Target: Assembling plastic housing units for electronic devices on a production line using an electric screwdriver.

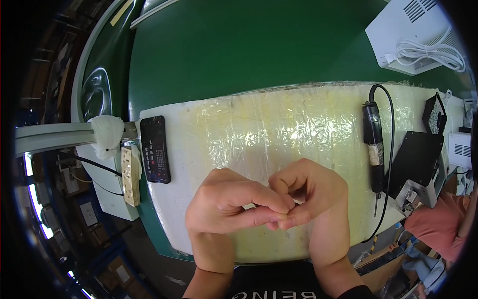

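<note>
My left hand [226, 202] and my right hand [316, 192] meet over the near middle of a pad [264, 127] wrapped in shiny clear film. The thumb and forefinger of each are pinched, and the fingertips of both hands touch. Whatever lies between them, if anything, is hidden or too small to make out. A black corded electric screwdriver [374, 147] lies on the pad to the right of my hands, its bit pointing toward me. On the pad's left edge rests a black phone [155, 149].
A white case with a coiled white cable [430, 54] stands at the far right of the green table [249, 45]. Black panels [417, 158] lie right of the screwdriver. A power strip [130, 174] sits at the left edge. Another person [438, 224] is at lower right.
</note>
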The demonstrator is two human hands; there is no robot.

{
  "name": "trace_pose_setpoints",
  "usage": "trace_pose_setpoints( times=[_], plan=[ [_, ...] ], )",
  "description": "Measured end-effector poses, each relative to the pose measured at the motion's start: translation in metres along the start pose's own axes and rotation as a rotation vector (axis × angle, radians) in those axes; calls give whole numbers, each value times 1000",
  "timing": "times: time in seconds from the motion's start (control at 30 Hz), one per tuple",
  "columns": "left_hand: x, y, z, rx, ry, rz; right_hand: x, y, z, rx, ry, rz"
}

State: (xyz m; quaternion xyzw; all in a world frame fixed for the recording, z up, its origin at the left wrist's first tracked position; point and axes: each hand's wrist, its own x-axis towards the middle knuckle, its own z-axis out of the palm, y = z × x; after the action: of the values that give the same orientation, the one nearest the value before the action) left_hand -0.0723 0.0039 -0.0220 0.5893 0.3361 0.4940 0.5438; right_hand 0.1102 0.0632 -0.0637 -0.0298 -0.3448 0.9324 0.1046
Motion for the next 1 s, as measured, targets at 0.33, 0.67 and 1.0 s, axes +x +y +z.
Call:
trace_pose_setpoints(
  times=[0.33, 0.67, 1.0],
  plan=[
    [-1, 3, -2, 81, -22, -1, 1, -2, 0, -4, -16, 22],
    [2, 4, 1, 107, 9, 9, -1, -2, 0, -27, 8, 51],
    [-1, -1, 2, 5, 36, 1, 1, 0, 1, 20, -8, 16]
  ],
)
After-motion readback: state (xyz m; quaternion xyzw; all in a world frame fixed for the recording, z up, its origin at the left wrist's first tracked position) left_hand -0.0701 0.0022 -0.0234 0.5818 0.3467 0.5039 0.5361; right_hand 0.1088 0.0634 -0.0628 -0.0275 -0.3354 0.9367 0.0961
